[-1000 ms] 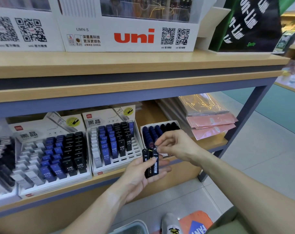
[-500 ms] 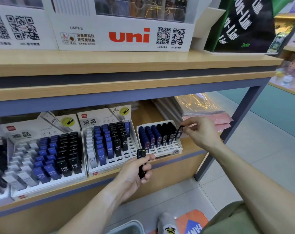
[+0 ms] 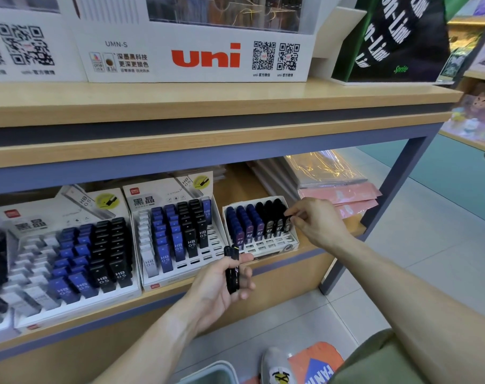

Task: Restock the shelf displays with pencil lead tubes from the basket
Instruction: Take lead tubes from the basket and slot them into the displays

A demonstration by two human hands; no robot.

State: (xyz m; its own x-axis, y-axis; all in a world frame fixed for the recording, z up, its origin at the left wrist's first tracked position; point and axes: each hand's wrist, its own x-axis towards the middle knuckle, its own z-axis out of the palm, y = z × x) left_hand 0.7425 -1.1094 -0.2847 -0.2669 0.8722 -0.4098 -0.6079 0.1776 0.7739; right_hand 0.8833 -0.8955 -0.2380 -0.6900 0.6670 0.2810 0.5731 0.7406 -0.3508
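My left hand [image 3: 221,284] grips two black pencil lead tubes [image 3: 232,270] upright, in front of the lower shelf edge. My right hand [image 3: 316,220] reaches to the small white display tray [image 3: 274,245] and pinches a black tube [image 3: 287,223] standing in its rightmost column. That tray holds purple tubes on its left and black ones on its right, with bare slots in front. Two larger white displays [image 3: 180,225] [image 3: 69,253] to the left hold white, blue and black HB 0.5 tubes. The basket's pale rim [image 3: 213,372] shows at the bottom edge.
The wooden upper shelf [image 3: 208,106] overhangs the displays and carries a white uni box [image 3: 197,56]. Pink and clear packets [image 3: 338,189] lie to the right of the small tray. A grey metal post [image 3: 374,217] stands at the shelf's right end. My shoe [image 3: 277,367] is on the tiled floor.
My right hand took a black tube from my left hand, carried it right to the small tray and lowered it into the rightmost column. My left hand stayed low.
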